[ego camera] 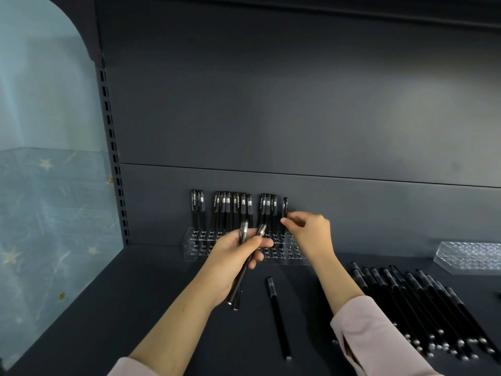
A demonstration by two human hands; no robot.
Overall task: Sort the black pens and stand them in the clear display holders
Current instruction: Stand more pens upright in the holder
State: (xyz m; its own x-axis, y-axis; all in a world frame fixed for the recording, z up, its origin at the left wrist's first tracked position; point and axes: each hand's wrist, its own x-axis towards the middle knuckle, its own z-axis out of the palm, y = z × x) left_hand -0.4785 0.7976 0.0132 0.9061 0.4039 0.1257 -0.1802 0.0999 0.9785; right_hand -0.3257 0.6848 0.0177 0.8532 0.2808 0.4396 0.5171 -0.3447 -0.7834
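A clear display holder (195, 246) stands against the shelf's back panel, with several black pens (233, 210) upright in its rear holes. My left hand (233, 264) grips a small bunch of black pens (245, 256), their capped ends pointing up in front of the holder. My right hand (309, 234) pinches one upright pen (284, 206) at the right end of the standing row, above the holder. A single pen (278, 316) lies flat on the shelf between my forearms. A row of several loose pens (414, 302) lies to the right.
A second clear holder (471, 256), with no pens in it, sits at the far right of the shelf. The dark back panel rises behind everything. A slotted upright (113, 158) and a blue starred wall close off the left side.
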